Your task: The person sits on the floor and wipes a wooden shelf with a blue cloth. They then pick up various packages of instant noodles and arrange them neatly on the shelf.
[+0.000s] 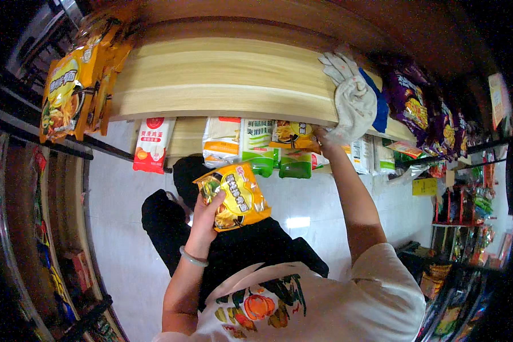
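Note:
My left hand (pixel 206 213) holds an orange instant noodle packet (pixel 235 196) by its left edge, thumb on the front, above my lap. My right arm reaches to the shelf edge, where my right hand (pixel 320 136) is partly hidden below a white work glove (pixel 354 100) lying on the wooden shelf board (pixel 222 81). At its fingers is another orange noodle packet (pixel 291 134), in front of the white and green noodle packs (pixel 258 147) on the lower shelf. The right hand's grip is largely covered.
Orange noodle packets (pixel 70 94) stand at the upper shelf's left end; purple snack packets (pixel 414 107) stand at its right. A blue cloth (pixel 374 100) lies beside the glove. A red and white noodle pack (pixel 154 145) is on the lower shelf. More stocked shelves (pixel 466 213) rise at right.

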`<action>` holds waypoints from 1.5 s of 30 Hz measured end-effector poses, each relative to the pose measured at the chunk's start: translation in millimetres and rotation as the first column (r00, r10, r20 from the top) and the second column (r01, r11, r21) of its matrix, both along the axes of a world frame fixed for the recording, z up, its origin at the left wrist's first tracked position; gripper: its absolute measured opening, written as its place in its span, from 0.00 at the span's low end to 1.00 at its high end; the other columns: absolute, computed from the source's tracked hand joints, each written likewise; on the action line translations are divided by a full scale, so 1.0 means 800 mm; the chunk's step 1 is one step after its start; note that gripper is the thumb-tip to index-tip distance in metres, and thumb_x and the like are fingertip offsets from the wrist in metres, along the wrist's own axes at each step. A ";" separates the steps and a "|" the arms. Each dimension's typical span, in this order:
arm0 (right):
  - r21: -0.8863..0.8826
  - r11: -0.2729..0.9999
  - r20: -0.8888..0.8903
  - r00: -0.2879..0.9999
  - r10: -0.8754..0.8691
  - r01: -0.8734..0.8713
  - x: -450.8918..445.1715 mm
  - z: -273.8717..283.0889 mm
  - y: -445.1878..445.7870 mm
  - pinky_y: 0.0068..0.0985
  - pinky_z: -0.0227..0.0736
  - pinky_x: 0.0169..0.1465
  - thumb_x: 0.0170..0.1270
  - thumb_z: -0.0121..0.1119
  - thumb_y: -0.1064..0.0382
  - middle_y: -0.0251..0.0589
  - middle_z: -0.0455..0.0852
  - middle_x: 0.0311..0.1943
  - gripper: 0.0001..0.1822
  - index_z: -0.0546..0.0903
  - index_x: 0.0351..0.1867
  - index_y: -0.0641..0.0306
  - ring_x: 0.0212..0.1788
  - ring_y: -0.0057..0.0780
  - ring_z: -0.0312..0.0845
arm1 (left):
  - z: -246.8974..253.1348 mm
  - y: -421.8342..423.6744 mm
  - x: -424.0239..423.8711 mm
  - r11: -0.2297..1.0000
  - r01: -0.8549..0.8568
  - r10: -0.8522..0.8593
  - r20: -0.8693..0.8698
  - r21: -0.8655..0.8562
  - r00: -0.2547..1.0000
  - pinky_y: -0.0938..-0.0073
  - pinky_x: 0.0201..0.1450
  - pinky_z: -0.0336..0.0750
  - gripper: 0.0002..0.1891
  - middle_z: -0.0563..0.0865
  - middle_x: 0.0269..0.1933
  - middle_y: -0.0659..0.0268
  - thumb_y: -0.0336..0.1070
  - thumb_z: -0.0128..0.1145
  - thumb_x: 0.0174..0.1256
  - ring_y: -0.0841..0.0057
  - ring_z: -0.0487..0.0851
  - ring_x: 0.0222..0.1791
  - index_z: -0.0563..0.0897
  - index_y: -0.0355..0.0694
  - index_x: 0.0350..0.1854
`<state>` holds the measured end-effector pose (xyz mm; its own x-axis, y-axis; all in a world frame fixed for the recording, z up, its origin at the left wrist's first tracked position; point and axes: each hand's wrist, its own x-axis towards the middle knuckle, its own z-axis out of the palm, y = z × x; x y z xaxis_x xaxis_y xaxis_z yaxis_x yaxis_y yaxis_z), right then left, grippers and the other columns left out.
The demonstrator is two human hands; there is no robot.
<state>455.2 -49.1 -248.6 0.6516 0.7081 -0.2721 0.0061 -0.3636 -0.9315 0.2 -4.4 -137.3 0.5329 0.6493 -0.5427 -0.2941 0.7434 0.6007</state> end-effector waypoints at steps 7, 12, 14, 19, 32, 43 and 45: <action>0.040 0.996 0.311 0.947 -0.082 0.074 -0.064 0.042 0.017 0.29 0.73 0.51 0.50 0.73 0.49 0.41 0.74 0.57 0.45 0.62 0.67 0.61 0.55 0.32 0.73 | -0.006 -0.016 -0.011 0.999 -0.022 0.021 0.003 0.042 1.000 0.71 0.51 0.79 0.24 0.81 0.52 0.62 0.33 0.61 0.65 0.73 0.82 0.50 0.67 0.38 0.61; 0.040 0.999 0.150 0.988 0.027 -0.033 -0.141 0.132 0.030 0.30 0.72 0.53 0.46 0.75 0.52 0.42 0.75 0.57 0.48 0.61 0.66 0.64 0.55 0.33 0.73 | -0.013 -0.012 -0.019 0.998 -0.056 0.055 0.023 0.029 0.998 0.70 0.51 0.79 0.24 0.81 0.51 0.61 0.32 0.60 0.65 0.72 0.83 0.49 0.66 0.37 0.60; -0.095 0.995 -0.105 0.994 -0.023 0.013 -0.152 0.170 0.011 0.29 0.71 0.54 0.46 0.75 0.52 0.41 0.76 0.55 0.46 0.63 0.65 0.63 0.55 0.33 0.74 | -0.011 -0.012 -0.019 0.998 -0.062 0.062 0.020 0.005 0.998 0.70 0.51 0.79 0.23 0.81 0.51 0.60 0.31 0.60 0.65 0.72 0.83 0.49 0.66 0.37 0.60; -0.028 0.994 -0.476 0.873 -0.106 0.105 -0.146 0.167 -0.070 0.35 0.74 0.53 0.54 0.69 0.55 0.41 0.79 0.53 0.34 0.70 0.62 0.58 0.51 0.34 0.79 | -0.010 -0.015 -0.032 0.997 -0.051 0.055 -0.063 0.054 0.997 0.70 0.51 0.79 0.23 0.80 0.52 0.60 0.30 0.60 0.65 0.72 0.82 0.49 0.66 0.37 0.59; 0.122 0.823 -0.475 0.696 0.539 -0.554 -0.330 0.260 -0.075 0.31 0.60 0.67 0.56 0.68 0.46 0.47 0.70 0.60 0.43 0.63 0.66 0.70 0.63 0.37 0.66 | 0.042 -0.060 -0.059 0.960 -0.027 0.004 0.085 0.279 0.996 0.60 0.64 0.71 0.43 0.75 0.62 0.60 0.74 0.35 0.64 0.65 0.76 0.60 0.62 0.40 0.68; 0.419 0.829 -0.152 0.872 0.465 -0.370 -0.363 0.366 -0.038 0.36 0.54 0.69 0.64 0.57 0.44 0.41 0.59 0.68 0.39 0.57 0.71 0.59 0.66 0.36 0.59 | 0.187 -0.054 -0.058 0.906 -0.361 0.299 0.270 0.219 0.915 0.62 0.63 0.71 0.37 0.77 0.59 0.57 0.54 0.58 0.58 0.64 0.78 0.58 0.65 0.34 0.64; 0.567 0.780 -0.074 0.927 0.368 -0.264 -0.361 0.371 -0.033 0.39 0.57 0.67 0.66 0.53 0.43 0.41 0.57 0.69 0.38 0.55 0.72 0.54 0.68 0.37 0.57 | 0.221 -0.038 -0.043 0.854 -0.425 0.341 0.294 0.301 0.893 0.61 0.65 0.68 0.36 0.74 0.62 0.59 0.58 0.52 0.61 0.64 0.73 0.62 0.64 0.39 0.66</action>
<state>166.5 -75.2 48.0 0.3445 0.9298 0.1299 -0.1463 0.1899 -0.9708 -34.1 -35.0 39.6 0.2802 0.9496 -0.1406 -0.6678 0.2980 0.6820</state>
